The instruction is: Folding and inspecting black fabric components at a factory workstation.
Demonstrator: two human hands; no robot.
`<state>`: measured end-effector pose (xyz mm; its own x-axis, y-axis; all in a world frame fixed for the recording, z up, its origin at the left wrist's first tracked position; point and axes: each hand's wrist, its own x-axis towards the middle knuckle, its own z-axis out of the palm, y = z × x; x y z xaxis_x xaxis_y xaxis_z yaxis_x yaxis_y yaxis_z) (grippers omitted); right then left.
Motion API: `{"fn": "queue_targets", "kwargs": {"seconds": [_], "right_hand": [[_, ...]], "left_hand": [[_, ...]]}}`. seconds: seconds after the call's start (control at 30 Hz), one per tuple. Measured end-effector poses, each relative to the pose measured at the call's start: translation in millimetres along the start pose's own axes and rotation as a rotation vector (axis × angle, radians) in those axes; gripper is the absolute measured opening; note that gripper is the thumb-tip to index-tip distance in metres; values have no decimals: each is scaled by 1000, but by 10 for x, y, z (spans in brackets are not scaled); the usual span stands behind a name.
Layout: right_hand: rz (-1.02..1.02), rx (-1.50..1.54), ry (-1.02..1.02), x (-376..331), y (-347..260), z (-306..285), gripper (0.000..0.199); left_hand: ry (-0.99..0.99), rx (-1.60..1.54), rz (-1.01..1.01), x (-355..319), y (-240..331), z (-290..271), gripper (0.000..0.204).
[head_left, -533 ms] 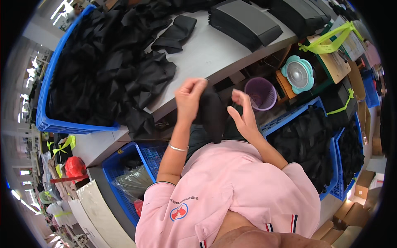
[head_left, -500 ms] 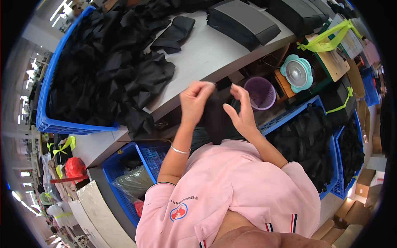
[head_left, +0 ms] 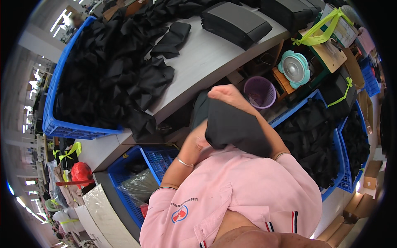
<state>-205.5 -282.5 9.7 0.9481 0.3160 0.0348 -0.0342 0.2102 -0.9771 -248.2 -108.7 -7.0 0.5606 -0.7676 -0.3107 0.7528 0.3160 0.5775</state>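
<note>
A black fabric piece (head_left: 235, 129) hangs spread out in front of my pink shirt. My right hand (head_left: 228, 94) is closed on its upper edge, knuckles up. My left hand (head_left: 201, 138), with a bracelet on its wrist, is beside the cloth's left edge. Its fingers are smeared by motion and partly hidden by the fabric, so I cannot tell their grip. On the table ahead lies a heap of loose black fabric pieces (head_left: 111, 78), with a single folded piece (head_left: 173, 40) to its right.
A blue crate (head_left: 78, 131) holds the heap at the left. Neat black stacks (head_left: 235, 25) stand on the grey table (head_left: 194, 62). Beyond my right arm are a purple basket (head_left: 260, 93), a turquoise fan (head_left: 294, 69) and another blue crate (head_left: 328, 192) of black pieces.
The black fabric, earlier hanging narrow between my hands, is now spread wide. My left hand has dropped toward my body; my right hand has moved left and closed on the upper edge.
</note>
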Motion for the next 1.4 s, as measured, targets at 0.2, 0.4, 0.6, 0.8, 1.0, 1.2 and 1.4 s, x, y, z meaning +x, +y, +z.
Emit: {"fn": "queue_targets", "kwargs": {"seconds": [0.2, 0.4, 0.6, 0.8, 1.0, 1.2, 1.4], "right_hand": [[103, 130, -113, 278, 804, 279, 16], [-54, 196, 274, 116, 877, 330, 15], [-154, -284, 688, 178, 590, -155, 22], [-468, -818, 608, 511, 271, -348, 29], [-48, 55, 387, 358, 298, -740, 10], [-51, 730, 383, 261, 260, -842, 18], [-180, 450, 523, 621, 67, -1160, 33]], "left_hand": [[5, 81, 58, 202, -3, 47, 43], [49, 152, 63, 338, 296, -257, 45], [95, 210, 92, 513, 597, -536, 47], [81, 286, 38, 430, 369, -618, 49], [93, 349, 18, 564, 384, -775, 51], [117, 406, 55, 606, 611, -999, 53], [170, 495, 88, 779, 420, -824, 55]]}}
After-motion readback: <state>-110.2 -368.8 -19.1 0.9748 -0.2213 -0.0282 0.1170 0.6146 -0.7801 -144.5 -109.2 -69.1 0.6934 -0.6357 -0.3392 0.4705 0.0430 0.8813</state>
